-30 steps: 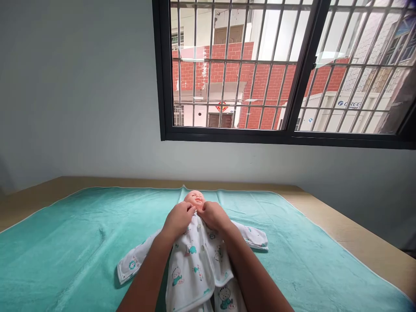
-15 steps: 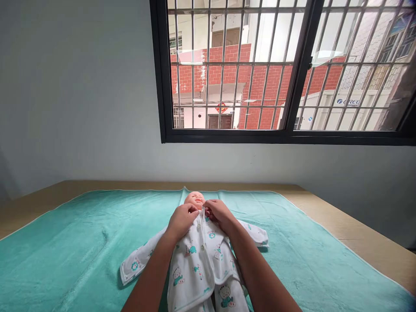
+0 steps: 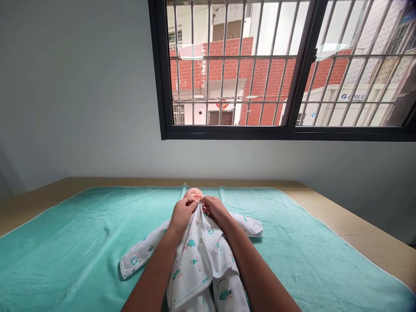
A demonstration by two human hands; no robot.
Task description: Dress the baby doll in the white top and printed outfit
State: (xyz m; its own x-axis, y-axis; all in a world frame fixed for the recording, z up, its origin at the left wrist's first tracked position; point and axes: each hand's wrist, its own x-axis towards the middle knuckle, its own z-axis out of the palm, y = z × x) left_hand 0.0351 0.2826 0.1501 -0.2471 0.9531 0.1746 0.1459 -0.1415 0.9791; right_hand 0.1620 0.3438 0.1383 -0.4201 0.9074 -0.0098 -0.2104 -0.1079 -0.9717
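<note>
A baby doll (image 3: 194, 193) lies on its back, head toward the wall. It wears a white baby jacket (image 3: 194, 255) with a teal and pink animal print and buttons down the front. At the neck, my left hand (image 3: 182, 213) pinches one edge of the jacket's collar. My right hand (image 3: 214, 209) pinches the other edge, close to the left fingertips, and the cloth is lifted a little between them. Matching printed trousers (image 3: 225, 288) show below the hem. The sleeves spread out to both sides, and the fingers hide the top of the closure.
A teal blanket (image 3: 81, 234) lies beneath the doll, over a wooden table (image 3: 351, 225). Behind the table stands a grey wall (image 3: 97, 108) with a dark-framed, barred window (image 3: 276, 133).
Both hands have come closer together and risen slightly with the collar edges, which now meet below the doll's mouth. The camera view has tilted slightly.
</note>
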